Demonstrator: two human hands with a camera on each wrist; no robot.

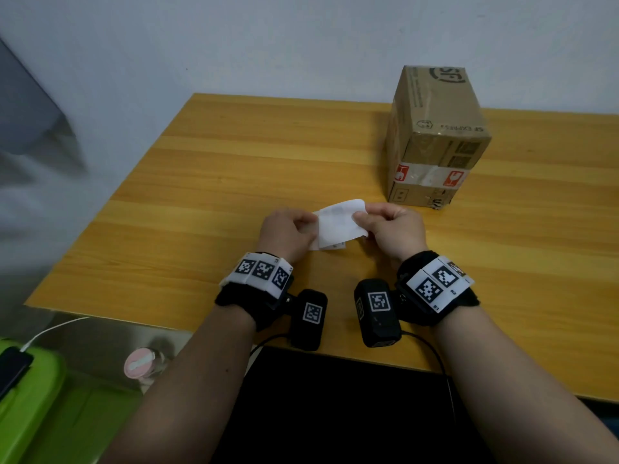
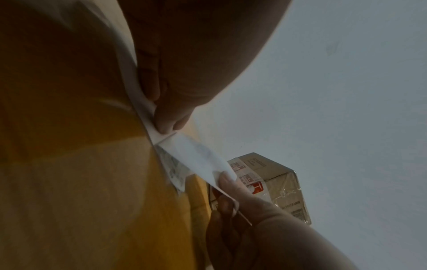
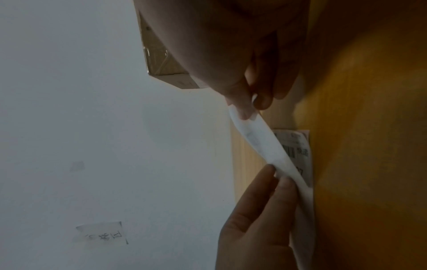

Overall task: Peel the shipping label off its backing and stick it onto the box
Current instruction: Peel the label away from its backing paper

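Note:
A white shipping label sheet (image 1: 338, 222) hangs just above the wooden table (image 1: 234, 182), held between both hands. My right hand (image 1: 363, 217) pinches a lifted white layer (image 3: 261, 142) by its corner, curling it up and away. My left hand (image 1: 310, 226) pinches the opposite end. Below the lifted layer shows a printed part with a barcode (image 3: 298, 146). I cannot tell which layer is the backing. The brown cardboard box (image 1: 435, 135), taped with a white and red band, stands upright behind and to the right of my right hand, apart from it.
The table ends at a pale wall behind the box. Off the table's left front corner stand a green bin (image 1: 30, 396) with a phone (image 1: 11, 366) on it and a pink-lidded jar (image 1: 140, 363). A taped note (image 3: 104, 233) sticks to the wall.

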